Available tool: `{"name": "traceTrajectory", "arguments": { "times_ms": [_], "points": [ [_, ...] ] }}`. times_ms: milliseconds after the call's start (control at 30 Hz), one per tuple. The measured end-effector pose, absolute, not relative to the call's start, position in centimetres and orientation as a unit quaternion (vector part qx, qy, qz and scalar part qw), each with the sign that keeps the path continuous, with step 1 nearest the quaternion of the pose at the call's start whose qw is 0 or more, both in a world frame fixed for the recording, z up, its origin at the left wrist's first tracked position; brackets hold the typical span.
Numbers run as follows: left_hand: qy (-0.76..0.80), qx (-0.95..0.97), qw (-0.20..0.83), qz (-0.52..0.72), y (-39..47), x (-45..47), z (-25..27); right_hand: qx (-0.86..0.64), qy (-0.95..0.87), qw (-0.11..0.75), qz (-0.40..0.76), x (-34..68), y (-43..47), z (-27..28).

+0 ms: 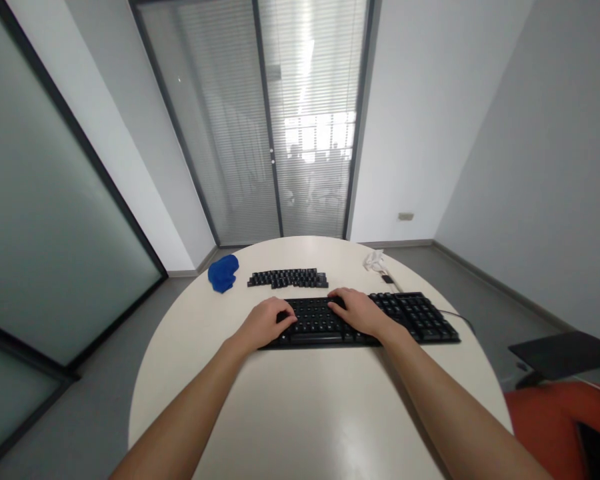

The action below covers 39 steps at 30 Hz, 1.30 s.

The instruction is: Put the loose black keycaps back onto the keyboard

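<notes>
A black keyboard [330, 339] lies across the round table, its left part showing bare key sockets and its right end still carrying keycaps. Over its left end rests my left hand [266, 321], fingers curled around that end, thumb and forefinger close together above the sockets. My right hand [359, 311] lies over the middle of the keyboard. Its thumb and forefinger are bent towards each other near the back edge; anything small between them is too dark to make out. Just behind the keyboard, loose black keycaps [287, 277] stand grouped in rows.
A blue cloth-like item [223, 273] lies at the table's left edge. White crumpled material [374, 260] and a cable with a dark plug [387, 279] sit at the back right. The keyboard's cord [457, 315] runs off the right edge. An orange chair [555, 413] stands right of the table [300, 413].
</notes>
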State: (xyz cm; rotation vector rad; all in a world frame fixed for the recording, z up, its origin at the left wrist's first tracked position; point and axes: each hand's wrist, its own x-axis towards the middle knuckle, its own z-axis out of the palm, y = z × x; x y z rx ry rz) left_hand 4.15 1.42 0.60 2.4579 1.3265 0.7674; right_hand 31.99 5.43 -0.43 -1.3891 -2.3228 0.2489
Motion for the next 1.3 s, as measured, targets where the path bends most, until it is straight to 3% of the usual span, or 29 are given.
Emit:
{"name": "traceTrajectory", "arguments": {
  "times_ms": [567,1000,1167,1300],
  "points": [
    [0.534,0.763,0.262,0.255,2.7,4.6,0.5,-0.493,-0.84,0.192,0.124,32.1,5.9,-0.4],
    [0.489,0.789,0.241,0.282,2.9,3.5,0.0,-0.503,-0.838,0.165,0.131,31.9,6.4,0.3],
    [0.513,0.758,0.078,0.395,5.1,2.3,-0.8,-0.497,-0.841,0.163,0.137,32.1,6.5,0.1],
    [0.5,0.777,0.088,0.373,6.9,1.3,-2.6,-0.483,-0.845,0.183,0.142,32.3,6.2,-0.5]
  ]
}}
